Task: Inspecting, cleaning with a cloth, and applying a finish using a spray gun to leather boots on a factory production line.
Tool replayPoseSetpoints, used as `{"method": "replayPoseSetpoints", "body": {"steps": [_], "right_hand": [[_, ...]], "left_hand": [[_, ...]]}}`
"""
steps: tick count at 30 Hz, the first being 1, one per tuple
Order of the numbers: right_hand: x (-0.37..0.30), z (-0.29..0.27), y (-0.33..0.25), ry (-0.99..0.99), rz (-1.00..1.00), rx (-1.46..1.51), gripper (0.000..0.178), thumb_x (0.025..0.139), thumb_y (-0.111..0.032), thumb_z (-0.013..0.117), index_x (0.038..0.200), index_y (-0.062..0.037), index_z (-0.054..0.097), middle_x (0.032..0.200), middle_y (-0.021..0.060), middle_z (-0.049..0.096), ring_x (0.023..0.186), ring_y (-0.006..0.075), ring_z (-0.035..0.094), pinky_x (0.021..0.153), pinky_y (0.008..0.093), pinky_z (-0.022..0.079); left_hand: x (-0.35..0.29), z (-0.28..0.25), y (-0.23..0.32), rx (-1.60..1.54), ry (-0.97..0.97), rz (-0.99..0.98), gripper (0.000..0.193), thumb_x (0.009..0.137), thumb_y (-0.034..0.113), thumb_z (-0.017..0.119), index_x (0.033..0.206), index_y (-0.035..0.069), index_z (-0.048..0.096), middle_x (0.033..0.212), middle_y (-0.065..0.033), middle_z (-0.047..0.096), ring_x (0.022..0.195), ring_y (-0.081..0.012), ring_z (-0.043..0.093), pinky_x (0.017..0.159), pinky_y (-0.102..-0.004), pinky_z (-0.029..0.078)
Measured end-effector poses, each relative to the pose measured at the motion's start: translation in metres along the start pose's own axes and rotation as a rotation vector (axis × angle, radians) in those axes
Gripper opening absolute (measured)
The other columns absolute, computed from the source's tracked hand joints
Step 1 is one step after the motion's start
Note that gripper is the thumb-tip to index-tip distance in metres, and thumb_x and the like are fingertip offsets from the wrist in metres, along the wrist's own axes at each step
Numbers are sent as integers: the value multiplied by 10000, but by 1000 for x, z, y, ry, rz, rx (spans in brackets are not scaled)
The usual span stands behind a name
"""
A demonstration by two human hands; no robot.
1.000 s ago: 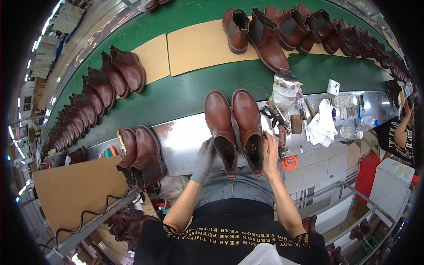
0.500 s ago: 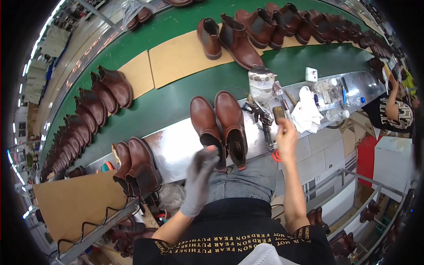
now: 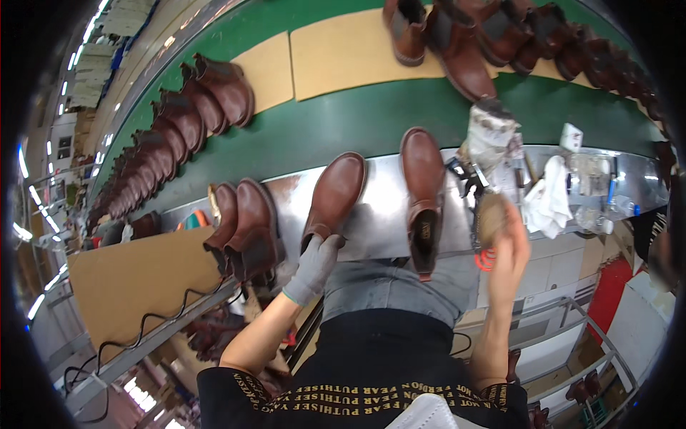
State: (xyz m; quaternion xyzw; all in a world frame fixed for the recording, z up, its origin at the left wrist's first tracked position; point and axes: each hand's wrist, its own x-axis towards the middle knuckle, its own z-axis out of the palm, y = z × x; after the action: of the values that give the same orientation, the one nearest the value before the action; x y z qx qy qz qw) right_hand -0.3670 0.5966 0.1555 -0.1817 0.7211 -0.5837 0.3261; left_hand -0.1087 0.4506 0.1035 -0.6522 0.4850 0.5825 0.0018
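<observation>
My left hand [image 3: 313, 270], in a grey glove, is closed round the shaft of a brown leather ankle boot [image 3: 336, 187]. That boot lies on the metal edge of the bench [image 3: 375, 239], its toe pointing away and to the right. A second brown boot [image 3: 421, 171] lies apart to its right, toe away from me, its opening facing my lap. My bare right hand [image 3: 507, 250] grips an oval brown brush [image 3: 490, 218], blurred by motion, above the bench's front edge. Its bristles cannot be made out clearly.
Another pair of boots [image 3: 246, 229] stands at the left beside a cardboard sheet [image 3: 143, 286]. A stained wrapped container [image 3: 491, 132], a white cloth [image 3: 549, 196] and bottles [image 3: 594, 220] lie at the right. Rows of boots [image 3: 171, 125] line the green belt [image 3: 371, 107].
My left hand has taken hold of the left boot, which has turned and moved away from the other one. My right hand has raised the brush from the tools. The whole view has shifted.
</observation>
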Motion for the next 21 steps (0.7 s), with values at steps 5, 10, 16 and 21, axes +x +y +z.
{"method": "replayPoseSetpoints", "body": {"steps": [5,10,16,21], "right_hand": [[-50,106,38,-678,50,-64,383,911,-120,394,1247,37,493,1100,144,623,1025,202,588,884,301,454],[-17,161,87,-213,-25,-111,345,942,-180,512,1221,22,489,1134,210,591,1043,307,585,885,369,450],[22,217,83,-328,-535,-449,421,849,-79,588,1253,-4,496,894,174,529,816,345,539,754,419,450],[-15,170,89,-362,-382,-544,450,853,-69,586,1287,-9,480,880,149,506,814,325,521,731,408,448]], "left_hand": [[3,-25,12,-982,-189,-100,370,882,205,431,1151,-39,504,1109,-168,580,1008,-257,589,870,-352,486],[32,-16,-18,-1326,-160,-42,468,850,250,467,1214,-44,456,1159,-178,559,1049,-299,572,908,-399,475],[36,-10,-10,-1442,-212,4,517,808,231,497,1242,-46,452,1202,-176,549,1109,-287,543,985,-394,424],[30,-14,-13,-1470,-174,-19,453,775,103,495,1209,-30,493,1191,-135,567,1118,-252,544,980,-339,426]]}}
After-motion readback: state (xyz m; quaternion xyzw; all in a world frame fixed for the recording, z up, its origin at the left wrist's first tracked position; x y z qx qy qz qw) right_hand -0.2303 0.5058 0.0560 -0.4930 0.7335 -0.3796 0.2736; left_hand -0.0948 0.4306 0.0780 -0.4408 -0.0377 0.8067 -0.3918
